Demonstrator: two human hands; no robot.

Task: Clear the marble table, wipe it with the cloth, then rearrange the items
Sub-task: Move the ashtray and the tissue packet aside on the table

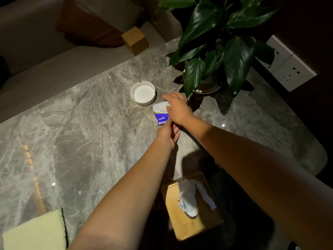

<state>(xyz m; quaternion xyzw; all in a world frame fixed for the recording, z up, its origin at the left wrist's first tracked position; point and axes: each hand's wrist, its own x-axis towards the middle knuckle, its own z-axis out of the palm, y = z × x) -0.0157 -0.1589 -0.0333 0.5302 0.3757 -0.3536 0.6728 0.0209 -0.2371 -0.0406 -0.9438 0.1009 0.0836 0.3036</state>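
A small blue and white tissue packet [161, 112] lies on the grey marble table [81, 123], just right of a round white ashtray [143, 93]. My right hand [177, 108] rests over the packet's top right part with fingers curled on it. My left hand [168, 131] touches the packet's near end with its fingertips. A folded pale yellow cloth [36, 231] lies at the table's near left corner. A wooden tissue box [191, 204] with a white tissue sticking out stands near me, under my arms.
A potted plant [216, 51] with large dark leaves stands at the table's far right, close behind my right hand. A small wooden cube box [135, 40] sits beyond the table's far edge on a sofa. Wall sockets [286, 65] are at the right.
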